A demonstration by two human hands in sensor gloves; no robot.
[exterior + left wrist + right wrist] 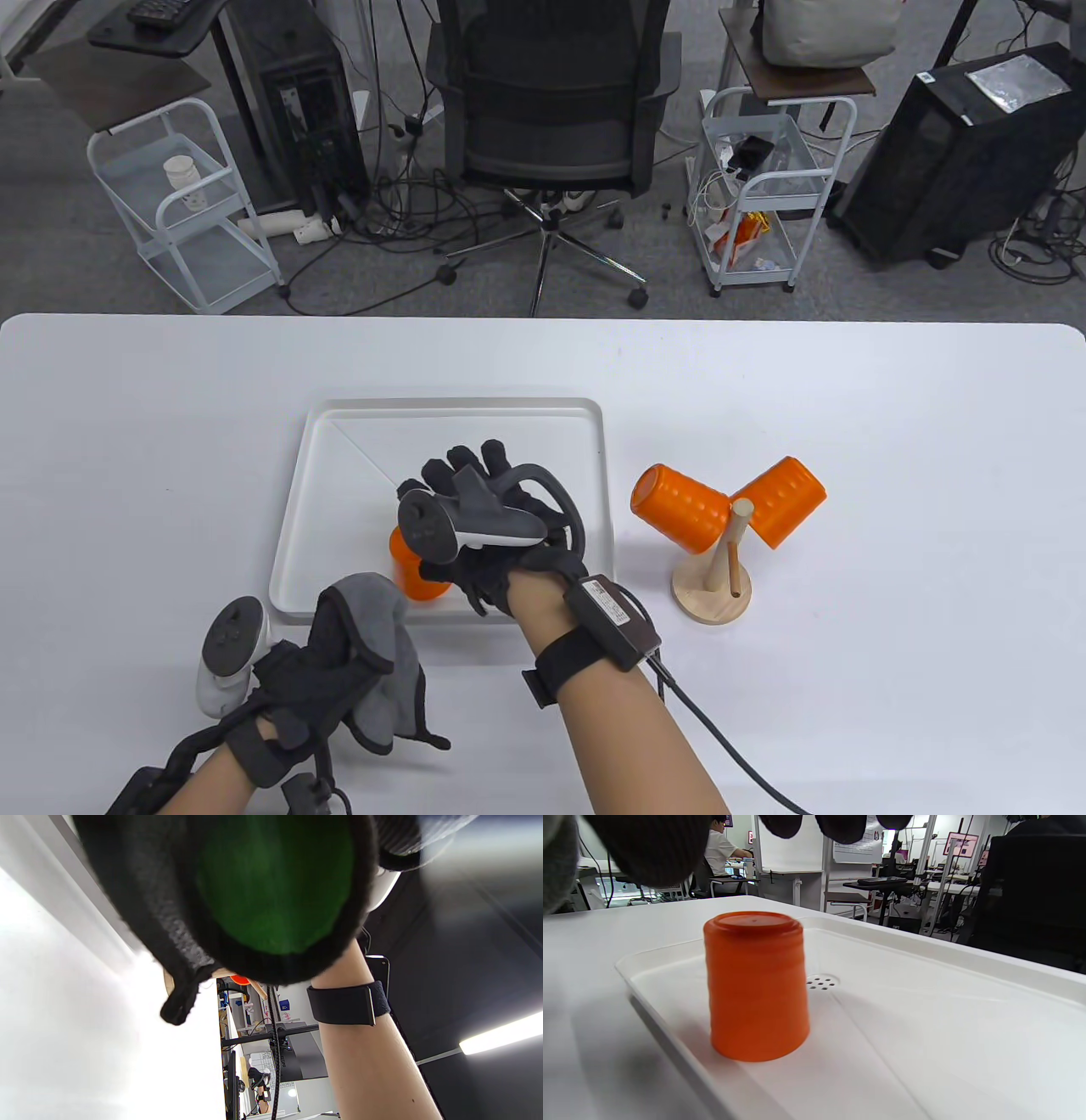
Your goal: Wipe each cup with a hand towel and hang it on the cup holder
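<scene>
An orange cup (413,579) stands upside down in the near left corner of the white tray (458,406). My right hand (465,482) hovers over it with fingers spread, holding nothing. In the right wrist view the cup (755,984) sits below my fingertips (840,825), apart from them. My left hand (339,671) grips the grey hand towel (386,654) just in front of the tray. The wooden cup holder (717,577) stands right of the tray, with two orange cups (679,508) (785,501) hung on its pegs.
The tray's (925,946) drain holes (821,982) lie just behind the cup. Beyond the table's far edge are an office chair (551,127) and two white carts (182,212). My right forearm (360,1052) with its cable crosses the left wrist view.
</scene>
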